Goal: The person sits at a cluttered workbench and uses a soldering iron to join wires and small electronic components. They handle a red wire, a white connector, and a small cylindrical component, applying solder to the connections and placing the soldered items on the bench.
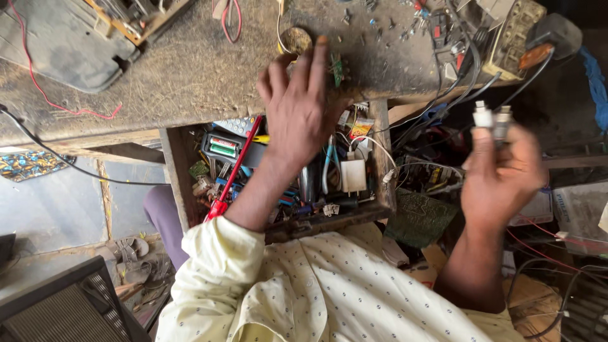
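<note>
The left hand [297, 104] lies spread and empty-fingered on the workbench [190, 69], fingertips touching a small green circuit board [337, 68] at the bench edge. The right hand [500, 174] grips two small plugs [492, 118], one white, one grey, raised clear of the bench. Judged step: picking out parts; next calls for a firm pinch on the board. An open drawer [380, 158] of tools sits below; cables and screws litter the scuffed top.
</note>
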Tool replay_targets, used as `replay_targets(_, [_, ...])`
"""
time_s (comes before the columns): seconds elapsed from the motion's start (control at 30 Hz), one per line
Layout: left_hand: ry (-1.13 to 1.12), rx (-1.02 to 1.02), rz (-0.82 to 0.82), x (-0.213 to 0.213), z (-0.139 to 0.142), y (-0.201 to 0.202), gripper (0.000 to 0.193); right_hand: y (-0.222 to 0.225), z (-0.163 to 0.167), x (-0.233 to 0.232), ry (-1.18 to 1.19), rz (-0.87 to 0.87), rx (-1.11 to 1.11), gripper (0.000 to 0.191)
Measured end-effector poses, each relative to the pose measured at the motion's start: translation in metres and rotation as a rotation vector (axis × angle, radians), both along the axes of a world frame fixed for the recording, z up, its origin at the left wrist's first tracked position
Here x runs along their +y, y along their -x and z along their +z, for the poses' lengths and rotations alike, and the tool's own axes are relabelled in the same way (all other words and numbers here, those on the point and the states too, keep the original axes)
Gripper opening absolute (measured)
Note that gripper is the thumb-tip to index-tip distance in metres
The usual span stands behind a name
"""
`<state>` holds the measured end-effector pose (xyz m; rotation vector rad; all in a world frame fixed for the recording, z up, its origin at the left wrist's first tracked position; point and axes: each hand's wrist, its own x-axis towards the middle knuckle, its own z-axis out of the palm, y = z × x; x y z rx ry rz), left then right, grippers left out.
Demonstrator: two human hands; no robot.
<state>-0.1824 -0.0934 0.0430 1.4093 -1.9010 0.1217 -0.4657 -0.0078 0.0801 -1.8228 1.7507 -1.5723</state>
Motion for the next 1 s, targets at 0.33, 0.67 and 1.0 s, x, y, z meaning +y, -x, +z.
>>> replay_targets(0.33, [-0.335, 0.347, -0.407, -0.049, -0.01, -0.006, 0.062, -0.04, -0.007, -0.037, -0.135, 0.289, -0.13, 0.018])
replay_targets(0.67, [-0.595, 1.136, -1.013, -0.062, 0.0, -0.045, 0.054, -0.084, 0.013, -0.067, 0.032, 0.387, 0.069, 0.021])
replay_targets(1.0, [-0.593, 1.005, -0.876, -0.07, -0.009, -0.05, 0.053, -0.097, 0.015, -0.085, 0.034, 0.334, 0.11, 0.021])
